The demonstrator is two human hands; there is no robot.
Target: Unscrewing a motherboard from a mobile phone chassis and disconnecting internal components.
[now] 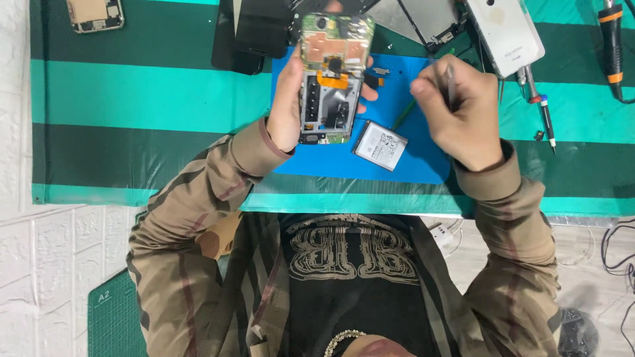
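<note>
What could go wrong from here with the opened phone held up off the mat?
The left hand grips the opened phone with exposed circuit board by its edges only; it might slip. The right hand holds thin metal tweezers near the orange flex cable, which could tear. The loose silver battery could get punctured.

The opened phone is held above the work mat; the battery lies on the mat, between both hands.

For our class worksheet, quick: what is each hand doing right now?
Left hand: closed around an opened phone.
Right hand: closed on a thin tool, above the blue mat.
</note>
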